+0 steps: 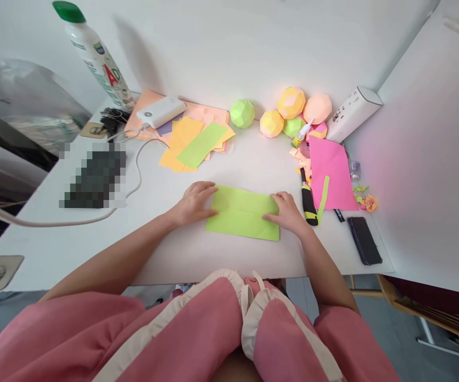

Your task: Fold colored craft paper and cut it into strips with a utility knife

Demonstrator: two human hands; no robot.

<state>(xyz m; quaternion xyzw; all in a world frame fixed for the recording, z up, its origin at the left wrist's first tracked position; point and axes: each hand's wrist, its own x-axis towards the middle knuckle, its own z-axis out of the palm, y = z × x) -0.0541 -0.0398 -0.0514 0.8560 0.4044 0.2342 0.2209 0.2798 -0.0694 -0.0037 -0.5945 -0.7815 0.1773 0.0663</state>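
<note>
A light green sheet of paper (247, 225) lies on the desk in front of me, with a crease running across its middle. My left hand (195, 203) is at its left edge, thumb and forefinger spread apart and their tips touching the paper. At the right side, my right hand (287, 212) rests with thumb and forefinger apart on the sheet's edge. Both hands are open, not closed round the sheet. To the right of my right hand lie a black and yellow-green utility knife (309, 204) and a narrow green paper strip (323, 199).
Coloured paper sheets (185, 140) and a white power bank (161, 111) lie at back left, near a spray can (96, 58). Paper balls (291, 102), a glue bottle (301, 135) and a pink sheet (333, 175) are at back right. A black phone (364, 240) lies right; a white cable (140, 164) crosses left.
</note>
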